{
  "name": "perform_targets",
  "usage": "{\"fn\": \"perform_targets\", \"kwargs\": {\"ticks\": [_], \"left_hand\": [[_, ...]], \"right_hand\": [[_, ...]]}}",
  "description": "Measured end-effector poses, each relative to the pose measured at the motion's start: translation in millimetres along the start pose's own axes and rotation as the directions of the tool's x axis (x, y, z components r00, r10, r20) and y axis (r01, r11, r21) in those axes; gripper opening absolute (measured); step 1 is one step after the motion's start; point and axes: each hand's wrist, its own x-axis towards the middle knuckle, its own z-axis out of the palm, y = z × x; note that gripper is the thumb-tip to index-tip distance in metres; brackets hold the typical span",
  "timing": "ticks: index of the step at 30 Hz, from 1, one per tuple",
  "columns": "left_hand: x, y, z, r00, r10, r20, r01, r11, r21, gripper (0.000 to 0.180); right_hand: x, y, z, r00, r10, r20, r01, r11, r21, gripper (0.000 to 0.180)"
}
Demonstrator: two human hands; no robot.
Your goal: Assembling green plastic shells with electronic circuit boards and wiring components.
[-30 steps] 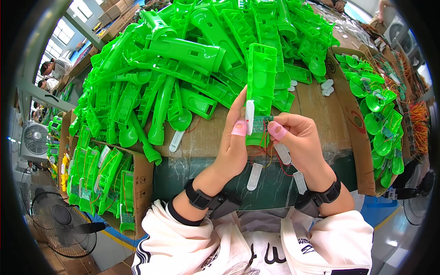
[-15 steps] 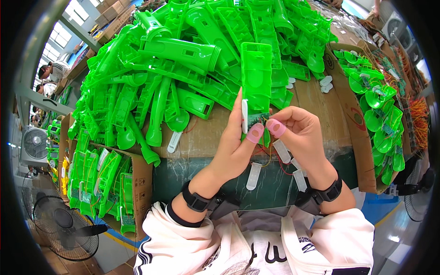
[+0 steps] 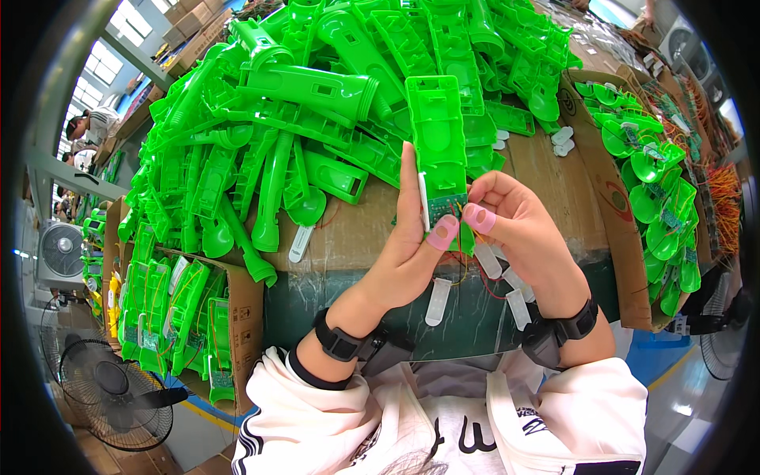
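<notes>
Green open trough housing (image 3: 438, 131), circuit board (image 3: 445, 207) at near end, gripped in my left hand (image 3: 404, 247) over table (image 3: 340, 286); slightly further left than before. My right hand (image 3: 528, 229): fingertips close, can't tell if holding anything.

The single wide fisheye view looks down from the head of the person (image 3: 443, 419) at the near edge of the counter (image 3: 479, 328), facing across it, close enough for the left hand (image 3: 405, 249) and right hand (image 3: 518, 229) to sit near mid-frame.
</notes>
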Motion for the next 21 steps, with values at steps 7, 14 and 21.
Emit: {"fn": "perform_targets", "kwargs": {"ticks": [7,14,21], "left_hand": [[0.2,2.4,3.3,0.998,0.053,-0.029,-0.054,0.997,-0.059,0.074],[-1.2,-1.3,2.3,0.994,0.112,0.019,-0.112,0.994,0.004,0.077],[-4.1,-1.5,2.1,0.989,0.100,0.109,-0.106,0.993,0.054,0.084]], "right_hand": [[-3.2,-0.7,4.7,0.995,-0.085,-0.057,0.074,0.983,-0.167,0.015],[-4.9,5.4,9.2,0.965,-0.261,0.004,0.258,0.951,-0.173,0.011],[-3.0,2.7,7.7,0.966,-0.255,0.031,0.256,0.945,-0.203,0.012]]}}
